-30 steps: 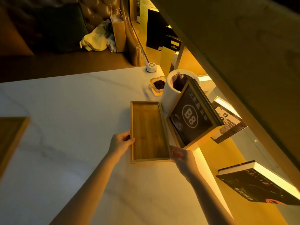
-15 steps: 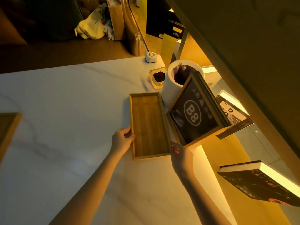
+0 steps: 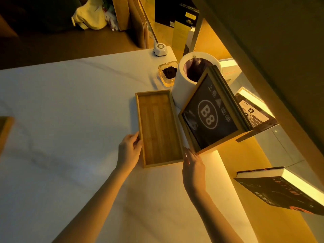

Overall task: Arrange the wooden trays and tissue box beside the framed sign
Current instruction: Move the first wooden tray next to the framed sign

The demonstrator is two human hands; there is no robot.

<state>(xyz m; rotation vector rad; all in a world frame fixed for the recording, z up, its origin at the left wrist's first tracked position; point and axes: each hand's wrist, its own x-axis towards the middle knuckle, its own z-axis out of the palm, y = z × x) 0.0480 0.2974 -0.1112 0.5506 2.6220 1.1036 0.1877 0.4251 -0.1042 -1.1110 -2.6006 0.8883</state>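
A shallow rectangular wooden tray [image 3: 158, 128] lies flat on the white marble table [image 3: 70, 102], its long side close beside the framed sign [image 3: 210, 114], a black "B8" panel in a wooden frame. My left hand [image 3: 128, 151] grips the tray's left rim near the front corner. My right hand [image 3: 192, 165] holds the right front corner, fingers straight along the rim just under the sign. The corner of a second wooden tray [image 3: 5, 130] shows at the left edge. No tissue box is in view.
Right behind the tray and sign stands a white cylindrical bin [image 3: 180, 86] with a dark liner. A glass ashtray [image 3: 168, 72] and a small white device [image 3: 159, 49] sit farther back. To the right are lit shelves with books [image 3: 280, 190].
Both hands stay on the tray at the same places. The tray keeps its place beside the sign; mainly the view has tilted a little.
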